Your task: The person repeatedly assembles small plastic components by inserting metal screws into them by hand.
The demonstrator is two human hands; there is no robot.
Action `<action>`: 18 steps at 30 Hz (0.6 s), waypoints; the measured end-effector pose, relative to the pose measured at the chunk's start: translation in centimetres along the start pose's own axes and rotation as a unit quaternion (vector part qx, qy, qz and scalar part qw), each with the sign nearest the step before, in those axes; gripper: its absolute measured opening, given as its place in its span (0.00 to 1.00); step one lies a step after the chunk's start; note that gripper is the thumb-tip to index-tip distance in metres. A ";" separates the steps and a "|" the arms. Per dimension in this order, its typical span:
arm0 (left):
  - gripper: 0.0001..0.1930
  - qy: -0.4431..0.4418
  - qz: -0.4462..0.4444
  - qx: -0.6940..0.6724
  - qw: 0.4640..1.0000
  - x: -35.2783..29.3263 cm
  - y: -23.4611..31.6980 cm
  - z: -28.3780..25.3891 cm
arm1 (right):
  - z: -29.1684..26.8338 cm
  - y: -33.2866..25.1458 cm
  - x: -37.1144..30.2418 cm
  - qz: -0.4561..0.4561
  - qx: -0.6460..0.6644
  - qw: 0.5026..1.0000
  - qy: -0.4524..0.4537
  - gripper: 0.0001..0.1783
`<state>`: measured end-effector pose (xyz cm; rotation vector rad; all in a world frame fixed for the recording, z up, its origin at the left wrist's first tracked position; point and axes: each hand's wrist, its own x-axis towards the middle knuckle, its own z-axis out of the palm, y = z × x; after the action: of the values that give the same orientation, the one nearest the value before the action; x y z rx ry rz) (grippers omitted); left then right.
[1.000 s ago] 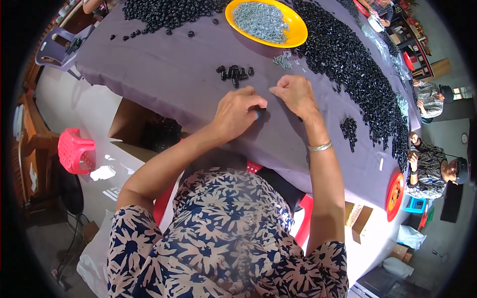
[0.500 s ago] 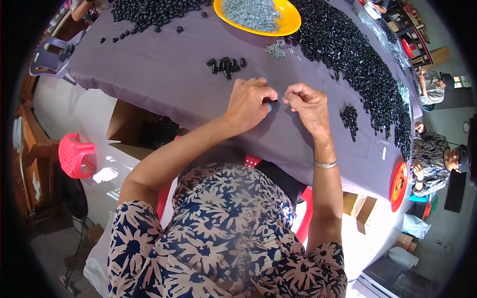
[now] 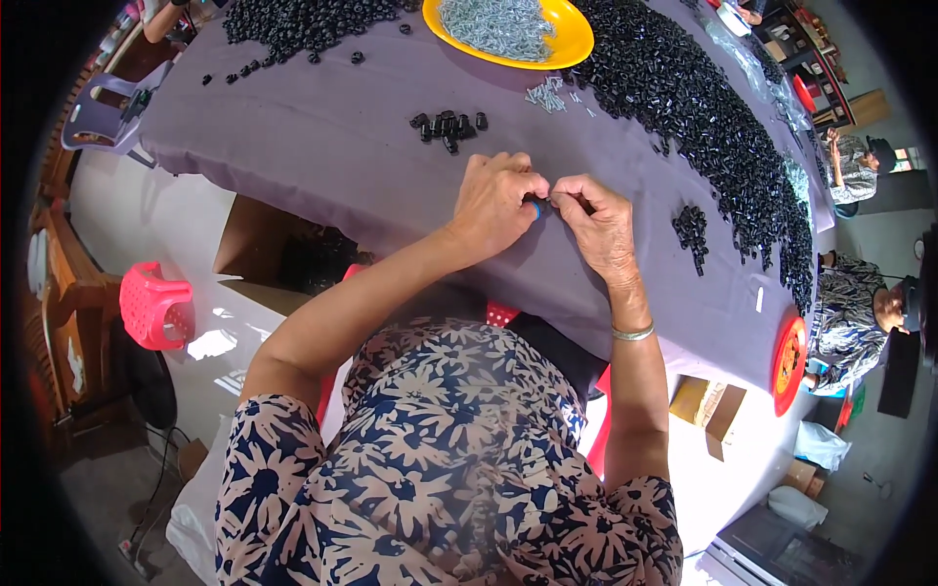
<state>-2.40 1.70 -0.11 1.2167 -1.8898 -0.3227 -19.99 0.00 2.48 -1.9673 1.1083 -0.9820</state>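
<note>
Left hand: fingers curled, thumb and forefinger pinching a small dark piece, mostly hidden. Right hand: thumb and forefinger pressed together beside it; whether they grip anything cannot be told. Ahead of the left hand, black fittings lie on the desk; ahead of the right, silvery fasteners near a yellow dish.

small black part | mostly hidden, tilt unclear | in left fingers, near right fingers
</note>
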 end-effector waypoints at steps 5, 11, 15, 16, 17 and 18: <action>0.10 0.000 0.005 -0.001 1.000 0.0 0.0 -0.1 | 0.1 -1.0 0.3 -0.082 -0.105 0.991 0.016 0.03; 0.08 -0.005 0.011 -0.020 1.000 0.4 0.1 0.1 | 0.0 -2.1 0.6 -0.155 -0.221 0.963 -0.010 0.06; 0.08 0.006 -0.001 -0.006 1.000 0.2 0.0 -0.2 | 0.7 -2.0 0.4 -0.116 -0.156 0.981 0.015 0.04; 0.08 0.002 -0.007 -0.003 1.000 0.1 0.0 -0.3 | 1.0 -1.8 0.3 -0.108 -0.142 0.984 0.020 0.04; 0.08 -0.002 -0.013 0.001 1.000 0.2 0.0 -0.3 | 1.0 -1.7 0.2 -0.101 -0.127 0.986 0.024 0.04; 0.08 0.004 -0.010 -0.001 1.000 0.2 0.0 -0.1 | 0.9 -1.7 0.2 -0.102 -0.137 0.985 0.023 0.03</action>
<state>-2.36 1.51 0.07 1.2347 -1.8701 -0.3296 -18.49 0.70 3.46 -2.3285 1.1332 -1.0290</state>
